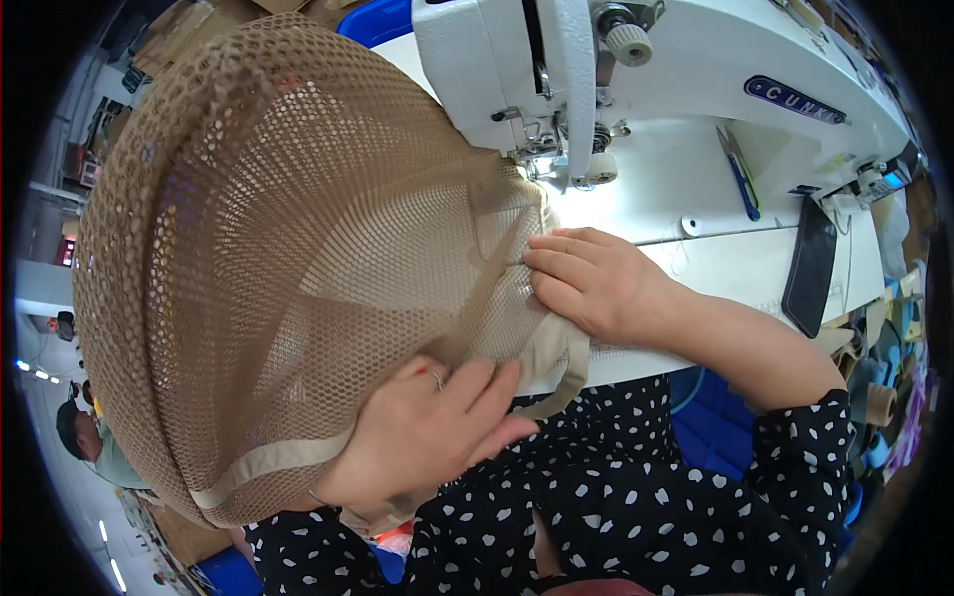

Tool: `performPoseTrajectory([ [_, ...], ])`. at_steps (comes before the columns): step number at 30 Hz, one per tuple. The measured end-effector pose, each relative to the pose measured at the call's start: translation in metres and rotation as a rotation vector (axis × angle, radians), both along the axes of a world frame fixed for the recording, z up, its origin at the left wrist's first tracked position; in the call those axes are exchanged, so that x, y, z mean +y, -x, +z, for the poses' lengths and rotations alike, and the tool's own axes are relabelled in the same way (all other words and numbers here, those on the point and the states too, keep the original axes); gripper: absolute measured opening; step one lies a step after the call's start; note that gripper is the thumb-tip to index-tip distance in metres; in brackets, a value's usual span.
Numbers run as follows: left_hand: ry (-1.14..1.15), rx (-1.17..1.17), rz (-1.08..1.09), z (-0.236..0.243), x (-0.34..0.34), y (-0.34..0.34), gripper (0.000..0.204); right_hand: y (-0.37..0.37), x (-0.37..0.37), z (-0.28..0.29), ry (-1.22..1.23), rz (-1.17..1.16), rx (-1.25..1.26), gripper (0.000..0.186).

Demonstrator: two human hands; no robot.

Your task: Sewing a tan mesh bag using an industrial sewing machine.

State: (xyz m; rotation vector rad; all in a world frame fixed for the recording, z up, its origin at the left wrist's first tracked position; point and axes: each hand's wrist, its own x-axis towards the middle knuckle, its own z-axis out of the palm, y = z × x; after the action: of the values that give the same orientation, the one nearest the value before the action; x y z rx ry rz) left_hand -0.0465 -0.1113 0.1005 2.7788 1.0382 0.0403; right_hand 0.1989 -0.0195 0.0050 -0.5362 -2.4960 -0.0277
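A big round piece of tan net cloth with little holes and a pale cream band around its edge point(298, 248) fills the left half of the view. It bulges up like a dome. Its right edge, at about 3 o'clock, lies under the needle part of the white sewing machine point(556, 99).

The right hand point(596, 283) lies flat on the net just beside the needle. Its fingers are straight and pressed close together, holding the cloth down on the white counter point(735, 268). The left hand point(437, 427) is at 6 o'clock from the dome, gripping the net near the cream band. Its fingers are curled and bunched on the cloth.

To sew this bit well, I think the band should stay flat and smooth under the right hand, with the fingertips kept away from the needle. The left hand should lift the big floppy part so it does not pull or bunch up.

At 2 o'clock, a pair of blue-handled snips point(740, 179) lies on the machine bed. A small white spool point(692, 225) sits near it. A flat black strip point(810, 268) lies farther right.
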Motion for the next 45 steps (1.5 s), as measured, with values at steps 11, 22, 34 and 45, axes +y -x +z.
performPoseTrajectory([
  [11,0.164,0.356,0.34,0.008,0.01,-0.011,0.047,-0.005,-0.006,0.003,0.129,0.198,-0.018,0.036],
  [22,-0.441,0.173,0.23,-0.058,0.05,-0.001,0.053,-0.008,-0.008,0.013,0.135,0.191,-0.018,0.026],
  [34,-0.146,0.19,0.301,-0.042,0.039,-0.02,0.065,-0.016,-0.008,0.02,0.223,0.134,-0.01,0.023],
  [45,-0.206,0.143,0.076,-0.048,0.048,-0.018,0.063,-0.014,0.0,0.016,0.281,0.093,0.095,0.029],
])
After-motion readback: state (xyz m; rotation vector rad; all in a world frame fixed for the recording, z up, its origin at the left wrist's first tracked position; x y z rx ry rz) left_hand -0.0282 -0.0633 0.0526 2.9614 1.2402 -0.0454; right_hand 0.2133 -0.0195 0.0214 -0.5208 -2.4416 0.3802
